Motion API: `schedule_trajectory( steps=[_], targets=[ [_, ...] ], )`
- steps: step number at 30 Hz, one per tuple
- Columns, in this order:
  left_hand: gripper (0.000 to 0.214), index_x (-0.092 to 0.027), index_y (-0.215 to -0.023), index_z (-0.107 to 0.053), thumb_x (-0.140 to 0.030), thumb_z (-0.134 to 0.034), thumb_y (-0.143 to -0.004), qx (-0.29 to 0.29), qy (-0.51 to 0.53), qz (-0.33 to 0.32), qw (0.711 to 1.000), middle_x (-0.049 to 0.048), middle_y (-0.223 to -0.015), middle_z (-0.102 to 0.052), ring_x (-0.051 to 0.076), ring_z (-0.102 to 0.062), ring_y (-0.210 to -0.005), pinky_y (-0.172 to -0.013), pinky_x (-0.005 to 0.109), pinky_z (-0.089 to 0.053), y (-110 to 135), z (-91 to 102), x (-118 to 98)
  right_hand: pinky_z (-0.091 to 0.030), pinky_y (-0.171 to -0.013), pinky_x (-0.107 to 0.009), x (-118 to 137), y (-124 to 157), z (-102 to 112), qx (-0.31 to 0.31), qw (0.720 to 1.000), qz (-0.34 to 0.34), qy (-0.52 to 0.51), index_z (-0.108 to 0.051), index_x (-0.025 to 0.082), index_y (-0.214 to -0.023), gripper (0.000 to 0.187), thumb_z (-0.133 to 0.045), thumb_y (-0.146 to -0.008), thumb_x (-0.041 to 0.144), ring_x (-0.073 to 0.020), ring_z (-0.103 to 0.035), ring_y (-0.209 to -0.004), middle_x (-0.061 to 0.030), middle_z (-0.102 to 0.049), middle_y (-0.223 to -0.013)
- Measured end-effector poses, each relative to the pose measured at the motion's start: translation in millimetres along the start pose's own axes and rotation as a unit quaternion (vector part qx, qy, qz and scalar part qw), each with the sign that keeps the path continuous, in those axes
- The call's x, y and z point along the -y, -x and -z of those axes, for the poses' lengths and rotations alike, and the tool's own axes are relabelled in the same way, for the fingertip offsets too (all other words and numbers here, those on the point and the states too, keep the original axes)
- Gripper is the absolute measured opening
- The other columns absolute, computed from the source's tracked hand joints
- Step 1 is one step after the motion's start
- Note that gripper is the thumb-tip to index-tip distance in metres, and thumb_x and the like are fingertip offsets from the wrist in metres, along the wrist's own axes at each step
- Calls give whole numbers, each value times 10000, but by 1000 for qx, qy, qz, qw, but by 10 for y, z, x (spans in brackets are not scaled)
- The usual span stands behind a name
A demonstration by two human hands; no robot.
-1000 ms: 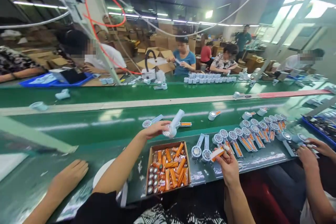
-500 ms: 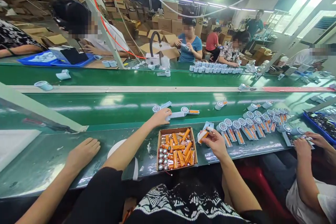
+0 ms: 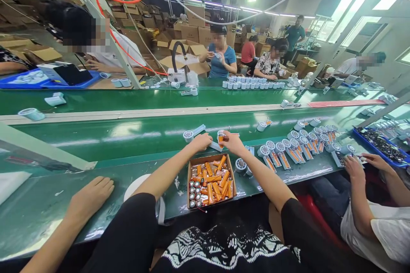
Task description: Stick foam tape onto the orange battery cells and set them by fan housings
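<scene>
My left hand [image 3: 201, 141] rests closed on a white fan body [image 3: 215, 146] lying on the green belt, just beyond the cardboard box [image 3: 210, 180] of orange batteries. My right hand [image 3: 233, 142] has reached across to the same spot and pinches an orange battery [image 3: 221, 138] over the fan's handle. Another white fan [image 3: 193, 133] lies just left of my left hand. Two round fan heads [image 3: 241, 165] lie right of the box.
Rows of white fans with orange batteries [image 3: 297, 147] lie to the right. A neighbour's hand [image 3: 90, 196] rests flat at lower left; another neighbour's hands [image 3: 363, 163] work at the right by a blue tray [image 3: 381, 145]. People sit across the conveyor [image 3: 128, 136].
My right hand has moved left and forward with the battery, from beside the box to meet my left hand at the fan. The camera view shifted slightly.
</scene>
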State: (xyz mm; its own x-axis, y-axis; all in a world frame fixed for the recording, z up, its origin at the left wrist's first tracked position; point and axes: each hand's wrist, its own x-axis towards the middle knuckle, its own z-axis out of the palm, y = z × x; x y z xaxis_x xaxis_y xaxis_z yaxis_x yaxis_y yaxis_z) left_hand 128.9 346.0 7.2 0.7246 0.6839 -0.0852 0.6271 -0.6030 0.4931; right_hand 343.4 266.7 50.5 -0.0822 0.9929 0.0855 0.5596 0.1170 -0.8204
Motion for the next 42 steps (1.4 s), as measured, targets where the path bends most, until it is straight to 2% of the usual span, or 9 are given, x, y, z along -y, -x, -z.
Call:
schedule_trajectory(
  steps=[5,11,18,21,26,29,33,37,42],
  targets=[
    [142,-222,-901,-721,-347,-712,-965,12,3,-16,1000,92,-1340,-694,260,-495,-1409,-1245,503,-339,-58,11,-10,-487,-760,-278,-29,-186,-10,11,994,0,108,-705,233,-1112,272,-803,-861,193,-217,-717,-827,-26,-795,-888],
    [198,-218,-995,-742,-413,-707,-995,67,9,0,998,86,-1282,-719,240,-613,-1272,-1184,496,-448,-266,137,5,-443,-702,-264,-104,-150,-27,57,978,9,200,-719,205,-1018,106,-761,-945,268,-212,-699,-780,-33,-769,-838],
    [347,-215,-1055,-723,-533,-588,-1030,43,-16,10,999,94,-1122,-743,244,-677,-1093,-1068,482,-507,-317,154,-155,-493,-785,-281,-43,-12,22,107,949,40,293,-759,214,-1120,190,-766,-932,240,-251,-740,-925,-69,-808,-946],
    [287,-292,-982,-747,-508,-559,-963,23,-19,-2,1000,97,-1043,-777,331,-705,-1060,-1003,533,-510,-348,152,-203,-529,-802,-298,-41,24,12,127,934,43,331,-760,247,-1167,246,-780,-923,271,-267,-756,-950,-63,-818,-983],
    [254,-391,-904,-756,-488,-527,-853,-6,-17,3,1000,87,-947,-796,396,-725,-1011,-913,549,-512,-439,137,-254,-594,-840,-372,-57,7,-38,116,917,14,381,-693,231,-1353,341,-659,-1029,332,-308,-766,-1037,-128,-804,-1129],
    [272,-383,-913,-760,-476,-513,-848,-19,-20,4,1000,89,-995,-805,385,-731,-1019,-899,534,-521,-470,122,-264,-622,-854,-408,-12,-28,-93,124,908,-3,401,-672,235,-1386,347,-634,-1047,299,-295,-770,-1040,-107,-798,-1130],
    [283,-361,-888,-747,-450,-480,-862,-29,-34,-11,999,98,-1022,-807,374,-740,-1008,-850,512,-539,-502,103,-259,-629,-944,-460,89,-69,-123,140,893,-33,427,-713,158,-1243,269,-626,-1081,354,-245,-749,-1071,-92,-764,-1170],
    [228,-342,-861,-731,-412,-515,-881,-31,-49,-37,998,75,-970,-803,322,-741,-913,-792,452,-551,-521,93,-277,-628,-961,-464,169,-98,-67,166,881,-43,441,-711,155,-1210,294,-663,-1064,405,-235,-732,-1080,-87,-739,-1209],
    [304,-225,-1030,-723,-483,-562,-1031,-30,-68,-32,997,74,-1026,-762,218,-701,-932,-881,409,-571,-516,57,-318,-610,-996,-482,176,-92,10,181,870,-23,458,-705,151,-1220,303,-676,-1055,404,-247,-716,-1121,-95,-726,-1241]
  ],
)
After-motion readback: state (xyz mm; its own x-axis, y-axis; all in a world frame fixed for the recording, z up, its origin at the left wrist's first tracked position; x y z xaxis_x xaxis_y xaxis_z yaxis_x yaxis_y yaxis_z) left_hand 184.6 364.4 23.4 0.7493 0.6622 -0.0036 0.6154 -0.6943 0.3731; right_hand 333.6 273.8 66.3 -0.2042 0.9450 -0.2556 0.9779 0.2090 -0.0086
